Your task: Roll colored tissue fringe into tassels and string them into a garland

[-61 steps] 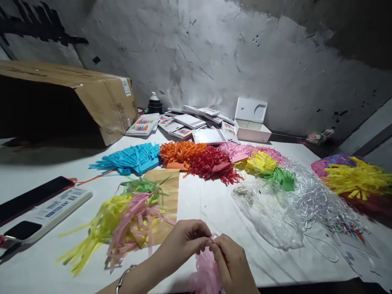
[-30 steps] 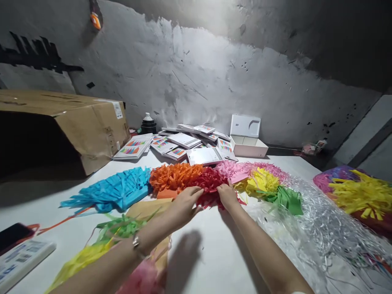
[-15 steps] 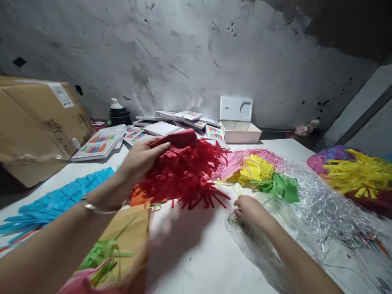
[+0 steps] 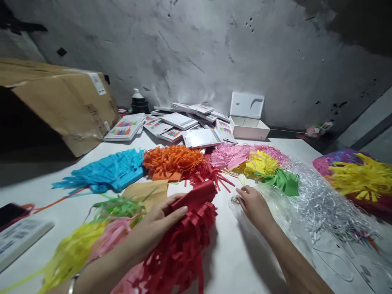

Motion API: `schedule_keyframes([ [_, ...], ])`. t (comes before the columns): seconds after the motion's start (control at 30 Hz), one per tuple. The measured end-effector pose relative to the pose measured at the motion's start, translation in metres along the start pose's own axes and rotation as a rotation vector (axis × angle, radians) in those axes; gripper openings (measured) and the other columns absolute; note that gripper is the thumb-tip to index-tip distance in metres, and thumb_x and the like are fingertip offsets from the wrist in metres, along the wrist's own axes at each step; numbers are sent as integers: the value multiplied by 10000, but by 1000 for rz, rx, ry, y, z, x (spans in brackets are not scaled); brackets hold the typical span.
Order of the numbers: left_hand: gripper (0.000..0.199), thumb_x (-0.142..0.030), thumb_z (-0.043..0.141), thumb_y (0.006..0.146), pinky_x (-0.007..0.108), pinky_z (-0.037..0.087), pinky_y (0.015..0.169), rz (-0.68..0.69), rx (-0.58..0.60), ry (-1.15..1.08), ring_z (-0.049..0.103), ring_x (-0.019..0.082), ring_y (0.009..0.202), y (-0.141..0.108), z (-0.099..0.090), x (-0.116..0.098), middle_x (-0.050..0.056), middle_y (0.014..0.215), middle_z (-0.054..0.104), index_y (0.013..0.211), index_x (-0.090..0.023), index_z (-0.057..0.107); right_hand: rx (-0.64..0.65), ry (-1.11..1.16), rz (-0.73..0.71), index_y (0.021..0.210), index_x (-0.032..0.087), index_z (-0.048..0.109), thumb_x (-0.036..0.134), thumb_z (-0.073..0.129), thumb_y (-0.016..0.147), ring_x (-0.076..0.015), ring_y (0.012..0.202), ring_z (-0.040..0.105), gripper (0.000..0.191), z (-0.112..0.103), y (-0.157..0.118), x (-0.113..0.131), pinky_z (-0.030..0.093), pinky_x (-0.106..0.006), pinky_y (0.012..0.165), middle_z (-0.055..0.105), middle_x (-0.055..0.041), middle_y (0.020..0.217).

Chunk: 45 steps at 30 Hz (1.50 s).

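Note:
A red fringed paper bundle (image 4: 183, 241) hangs from my left hand (image 4: 163, 216), whose thumb and fingers are wrapped round its smooth rolled top. My right hand (image 4: 252, 204) is over a clear plastic bag (image 4: 275, 208), its fingers curled together; what they hold, if anything, is too small to tell. Behind the hands lie blue fringe (image 4: 107, 169), orange fringe (image 4: 174, 161), more red fringe (image 4: 208, 173), pink fringe (image 4: 229, 155), yellow fringe (image 4: 263, 163) and green fringe (image 4: 284, 181). Silver tinsel (image 4: 324, 204) spreads to the right of the bag.
A cardboard box (image 4: 70, 106) stands at the back left. Several flat white packs (image 4: 180, 121) are piled by the wall, beside an open white box (image 4: 249, 128). Yellow fringe (image 4: 73, 249) lies at the front left, and a colourful bundle (image 4: 361, 175) at the far right.
My left hand has brought the red bundle down and nearer, uncovering the orange fringe and other red fringe. The view has shifted left. My right hand stays by the plastic bag.

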State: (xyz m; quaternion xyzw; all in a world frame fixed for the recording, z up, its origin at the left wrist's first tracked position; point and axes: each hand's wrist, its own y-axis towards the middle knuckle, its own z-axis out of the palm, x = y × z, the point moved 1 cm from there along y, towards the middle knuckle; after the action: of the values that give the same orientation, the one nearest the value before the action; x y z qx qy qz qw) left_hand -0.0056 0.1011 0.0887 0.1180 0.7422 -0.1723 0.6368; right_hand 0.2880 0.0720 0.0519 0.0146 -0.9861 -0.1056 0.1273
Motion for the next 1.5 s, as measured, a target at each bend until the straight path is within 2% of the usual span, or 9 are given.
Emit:
schedule_keyframes([
  [0.13,508,-550,631,850,390,525,1000,16,29,-98,624,293,1171,-31,36,27,71,1255,699,1243,-229,657,-208,319,-380,975,217,693,285,548,983,-206,844,624,161,-21,-41,88,498,-320,758,667,-68,902],
  [0.27,506,-573,531,909,396,392,1150,65,-30,-141,523,278,1305,-56,58,49,78,1360,630,1257,-224,648,-335,203,-385,984,178,673,172,517,965,-243,802,597,158,-2,-74,132,461,-389,752,665,-87,862],
  [0.47,434,-485,606,907,386,427,1099,32,40,-264,574,266,1227,-66,69,66,78,1281,664,1249,-219,634,-284,521,-177,874,218,660,116,595,900,-203,831,602,124,24,-94,117,445,-360,800,676,-22,856],
  [0.57,417,-505,638,879,371,482,1007,54,73,-286,619,266,1124,-63,72,70,84,1170,701,1151,-192,675,-158,745,-36,746,215,652,154,653,862,-187,775,618,131,23,-94,108,471,-321,733,674,0,778],
  [0.73,363,-478,608,897,360,501,931,74,82,-178,645,252,1001,-59,70,69,78,1048,733,1066,-178,722,3,1021,31,843,217,737,241,655,879,-187,793,684,93,14,-92,97,548,-287,719,737,-22,851],
  [0.87,326,-441,578,915,353,506,917,104,74,-84,652,246,976,-59,68,67,70,1026,744,1051,-191,738,-142,836,-87,1036,222,676,193,548,940,-180,816,679,162,11,-98,94,554,-290,731,724,-33,911],
  [1.07,307,-414,587,916,342,505,918,120,31,-63,656,238,963,-59,68,66,68,1030,748,1058,-189,741,-363,313,-355,949,201,670,101,485,932,-228,886,595,211,8,-107,107,515,-390,803,660,-95,958],
  [1.33,313,-407,545,945,330,517,864,141,24,-44,665,233,930,-59,68,66,65,974,745,1037,-177,736,-287,653,-158,1063,235,633,99,533,914,-198,934,639,225,11,-110,101,533,-330,826,692,-41,986],
  [1.5,286,-313,612,892,335,510,923,253,31,78,656,237,1036,-61,69,60,82,1124,719,1141,-190,679,-286,725,-139,1132,241,603,108,519,919,-178,957,663,265,12,-108,101,544,-294,830,690,-38,1029],
])
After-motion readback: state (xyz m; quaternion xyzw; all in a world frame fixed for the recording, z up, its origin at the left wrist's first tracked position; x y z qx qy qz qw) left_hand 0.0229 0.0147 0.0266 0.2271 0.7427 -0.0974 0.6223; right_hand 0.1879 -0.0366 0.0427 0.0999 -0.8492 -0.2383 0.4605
